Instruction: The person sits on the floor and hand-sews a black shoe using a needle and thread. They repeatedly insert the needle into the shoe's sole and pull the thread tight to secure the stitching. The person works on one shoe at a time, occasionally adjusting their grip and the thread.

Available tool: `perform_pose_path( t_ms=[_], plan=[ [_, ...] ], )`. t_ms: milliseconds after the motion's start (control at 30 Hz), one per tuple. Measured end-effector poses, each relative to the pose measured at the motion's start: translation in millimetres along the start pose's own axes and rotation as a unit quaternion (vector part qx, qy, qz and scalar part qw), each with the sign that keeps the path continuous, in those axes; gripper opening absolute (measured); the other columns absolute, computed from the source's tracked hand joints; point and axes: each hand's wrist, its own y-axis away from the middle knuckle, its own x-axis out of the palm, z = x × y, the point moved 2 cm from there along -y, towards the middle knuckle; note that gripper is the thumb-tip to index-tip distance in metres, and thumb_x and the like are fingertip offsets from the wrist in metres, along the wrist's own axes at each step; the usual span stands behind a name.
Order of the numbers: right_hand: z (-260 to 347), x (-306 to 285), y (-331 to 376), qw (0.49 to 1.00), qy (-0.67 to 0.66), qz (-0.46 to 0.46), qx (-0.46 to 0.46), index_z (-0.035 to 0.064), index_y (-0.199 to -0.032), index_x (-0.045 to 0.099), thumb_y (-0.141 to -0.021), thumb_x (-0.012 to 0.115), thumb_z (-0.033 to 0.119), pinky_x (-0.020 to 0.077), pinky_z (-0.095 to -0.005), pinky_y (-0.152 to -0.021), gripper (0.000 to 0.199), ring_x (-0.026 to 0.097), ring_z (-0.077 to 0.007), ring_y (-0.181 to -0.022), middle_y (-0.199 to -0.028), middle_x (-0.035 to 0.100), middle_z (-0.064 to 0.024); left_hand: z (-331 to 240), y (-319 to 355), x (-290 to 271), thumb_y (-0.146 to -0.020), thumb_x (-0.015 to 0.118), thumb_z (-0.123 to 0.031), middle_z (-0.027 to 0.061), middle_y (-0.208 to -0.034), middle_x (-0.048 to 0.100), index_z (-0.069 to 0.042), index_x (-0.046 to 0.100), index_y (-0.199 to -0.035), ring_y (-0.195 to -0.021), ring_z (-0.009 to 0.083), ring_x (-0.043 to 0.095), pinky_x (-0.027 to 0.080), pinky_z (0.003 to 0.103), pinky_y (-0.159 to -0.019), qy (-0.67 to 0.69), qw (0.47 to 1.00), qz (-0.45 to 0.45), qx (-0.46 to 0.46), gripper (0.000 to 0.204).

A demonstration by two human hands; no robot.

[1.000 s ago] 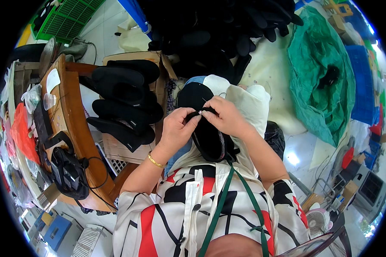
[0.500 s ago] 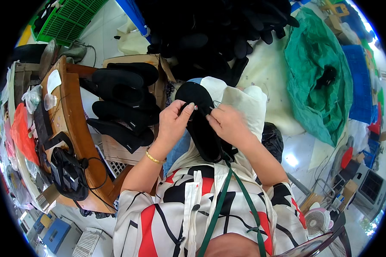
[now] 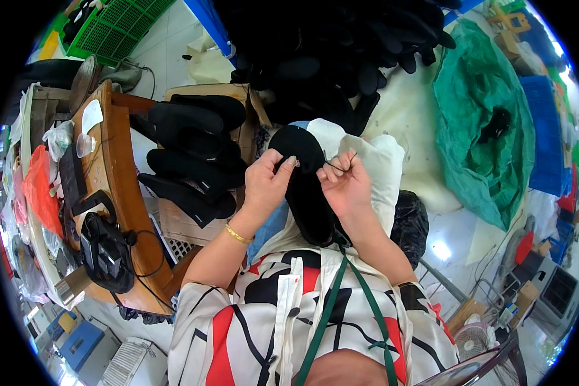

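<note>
A black shoe sole (image 3: 302,174) lies lengthwise on my lap over a white cloth (image 3: 373,170). My left hand (image 3: 267,183) grips its left edge, thumb and fingers pinched near the top. My right hand (image 3: 344,183) pinches a thin black thread (image 3: 338,164) that loops up from the sole's right side. A gold bracelet (image 3: 238,235) sits on my left wrist. Whether a needle is held is too small to tell.
A cardboard box (image 3: 196,154) with several black soles stands to my left. A big heap of black soles (image 3: 341,45) lies ahead. A wooden bench (image 3: 119,193) with a black device is at far left. A green sack (image 3: 489,116) lies to the right.
Both hands have shifted slightly on the sole; my right hand has drawn the thread out to the right, and my left hand's pinch moved lower on the sole's edge.
</note>
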Motion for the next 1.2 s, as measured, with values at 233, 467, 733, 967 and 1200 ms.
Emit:
perform_pose_path(
  t_ms=[233,467,733,967,1200],
  plan=[
    [8,-19,29,1.0,-0.004,-0.013,-0.008,0.0134,-0.074,0.04,-0.105,0.045,0.028,0.0388,-0.0334,-0.072,0.035,0.035,-0.0132,-0.059,-0.068,0.036,0.0014,8,-2,-5,-0.09,0.072,-0.019,0.0049,-0.063,0.058,0.001,0.06,-0.077,-0.06,0.0081,0.048,0.041,0.027,-0.055,0.047,0.999,0.011,-0.018,0.027],
    [27,-12,54,0.868,0.425,0.032,-0.255,0.0023,-0.089,0.056,-0.101,0.054,0.01,0.0478,-0.0333,-0.081,0.014,0.056,-0.0169,-0.077,-0.082,0.058,-0.0027,-36,-1,-17,-0.09,0.067,-0.012,0.0111,-0.088,0.061,-0.004,0.064,-0.098,-0.078,0.0276,0.061,0.05,0.035,-0.068,-0.183,0.959,-0.023,0.214,0.011],
    [100,-87,120,0.587,0.788,-0.069,-0.174,-0.0025,-0.093,0.065,-0.1,0.053,0.018,0.0478,-0.0265,-0.073,0.025,0.06,-0.0148,-0.077,-0.083,0.063,-0.009,-55,0,-15,-0.084,0.074,-0.022,0.0117,-0.085,0.062,-0.003,0.064,-0.096,-0.066,0.029,0.061,0.051,0.035,-0.061,-0.179,0.961,0.081,0.194,0.025],
    [71,-43,85,0.806,0.569,-0.046,-0.159,-0.0005,-0.117,0.057,-0.101,0.054,0.008,0.053,-0.0256,-0.076,0.019,0.065,-0.0109,-0.079,-0.083,0.064,-0.0034,-59,-8,6,-0.085,0.071,-0.033,0.0125,-0.073,0.062,-0.002,0.062,-0.09,-0.065,0.0311,0.063,0.051,0.038,-0.059,-0.336,0.926,0.032,0.17,0.032],
    [24,13,35,0.816,0.576,0.039,0.018,0.0034,-0.102,0.063,-0.099,0.057,0.014,0.0492,-0.025,-0.054,0.012,0.06,-0.0088,-0.06,-0.077,0.064,-0.0027,-36,-12,-7,-0.085,0.07,-0.015,0.0107,-0.066,0.063,0.005,0.068,-0.091,-0.057,0.0133,0.058,0.047,0.029,-0.057,-0.094,0.994,0.057,-0.01,0.021]
  ],
)
